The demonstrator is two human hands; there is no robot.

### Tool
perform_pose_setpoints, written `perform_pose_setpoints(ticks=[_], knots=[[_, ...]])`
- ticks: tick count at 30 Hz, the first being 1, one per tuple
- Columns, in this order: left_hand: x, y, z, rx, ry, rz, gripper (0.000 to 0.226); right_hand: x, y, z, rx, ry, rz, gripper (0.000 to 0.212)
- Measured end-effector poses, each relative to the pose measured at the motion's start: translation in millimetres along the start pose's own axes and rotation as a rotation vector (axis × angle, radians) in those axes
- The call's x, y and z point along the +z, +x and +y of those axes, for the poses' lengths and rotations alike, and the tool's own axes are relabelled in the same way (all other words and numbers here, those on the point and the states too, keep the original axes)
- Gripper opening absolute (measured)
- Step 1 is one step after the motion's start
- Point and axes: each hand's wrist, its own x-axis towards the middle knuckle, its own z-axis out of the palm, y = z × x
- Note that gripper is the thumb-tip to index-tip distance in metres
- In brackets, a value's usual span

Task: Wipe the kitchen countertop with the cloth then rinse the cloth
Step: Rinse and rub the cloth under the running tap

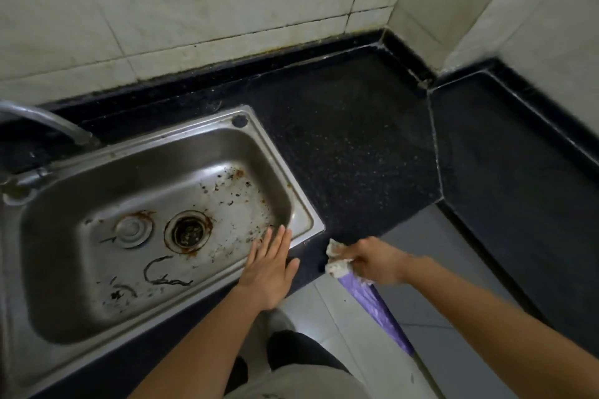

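Right grip (pixel 376 261) clenched around a bunched whitish cloth (pixel 335 257). The cloth sticks out of the thumb side of the fist, toward the sink, right at the front edge of the black tabletop (pixel 356 139); cannot tell if it actually presses on the edge. A purple plastic bag (pixel 372 298) hangs down from the same fist, over the grey floor (pixel 431 272). Left grip (pixel 270 264) released, fingers straight and together, palm flat on the front rim of the steel sink (pixel 285 152) by its near right corner, fingertips reaching over the basin. Left grip and cloth are near each other, not touching. Sink basin holds brown crumbs and specks mostly on the right side, dark stringy bits toward the front, and a rust ring around the open drain (pixel 188 230). A round metal cap (pixel 133 230) lies just left of the drain. Faucet (pixel 48 121) at back left, spout over the sink's back rim.
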Motion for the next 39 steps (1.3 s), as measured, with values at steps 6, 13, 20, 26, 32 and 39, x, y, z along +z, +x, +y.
perform_pose_setpoints(ticks=[6, 13, 20, 26, 32, 39], knots=[[-23, -39, -57, 0.009, -0.134, 0.102, 0.056, -40, 13, -72, 0.106, 0.135, 0.198, 0.023], [-75, -80, -158, -0.189, -0.263, 0.327, 0.054, -47, 89, -174, -0.009, 0.608, 0.313, 0.042], [-116, -102, -235, -0.456, -0.421, 0.456, 0.055, -33, 164, -264, 0.019, 0.753, 0.256, 0.021], [-162, -71, -267, -0.596, -0.563, 0.603, 0.063, -44, 210, -296, 0.071, 0.855, 0.219, 0.018], [-189, -42, -296, -0.671, -0.757, 0.624, 0.066, -45, 241, -303, 0.106, 1.137, 0.073, 0.028], [-202, -24, -301, -0.72, -0.959, 0.673, 0.052, -47, 261, -304, 0.104, 1.294, -0.117, 0.033]])
